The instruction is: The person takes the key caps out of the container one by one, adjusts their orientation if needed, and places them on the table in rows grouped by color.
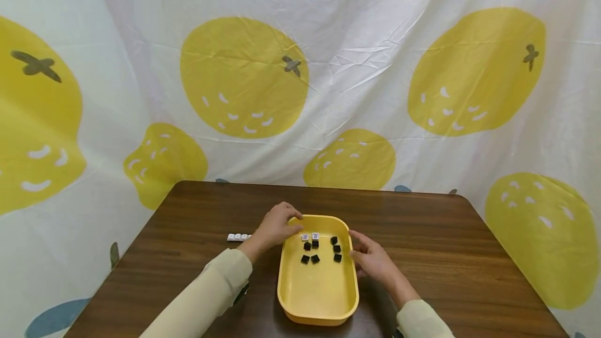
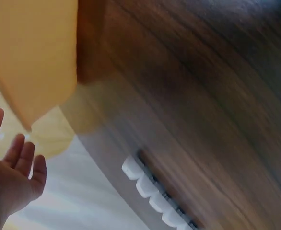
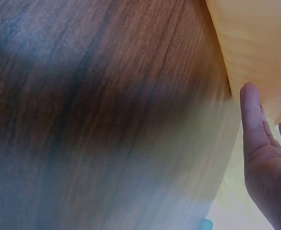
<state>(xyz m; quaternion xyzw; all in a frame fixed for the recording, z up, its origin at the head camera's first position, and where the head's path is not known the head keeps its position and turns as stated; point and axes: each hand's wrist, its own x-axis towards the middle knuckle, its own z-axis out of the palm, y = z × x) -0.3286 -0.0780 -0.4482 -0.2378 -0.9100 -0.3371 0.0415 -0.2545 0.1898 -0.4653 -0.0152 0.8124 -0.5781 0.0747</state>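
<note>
A yellow rectangular tray (image 1: 319,296) stands on the table, its long side running away from me. Inside lie several small black cube-like pieces (image 1: 337,249) and two white-topped pieces with dark marks (image 1: 315,236). My left hand (image 1: 278,226) hovers at the tray's far left corner, fingertips over the rim. In the left wrist view that hand (image 2: 18,177) has loosely bent fingers with nothing between them. At the right side, my right hand (image 1: 373,258) has its fingers at the tray's rim. The right wrist view shows its fingers (image 3: 253,115) fairly straight beside the yellow wall.
A short row of white caps on a dark base (image 2: 150,191) lies on the table left of the tray, partly hidden by the left wrist in the head view. The brown wooden table (image 1: 451,254) ends at a lemon-printed cloth (image 1: 352,93) behind it.
</note>
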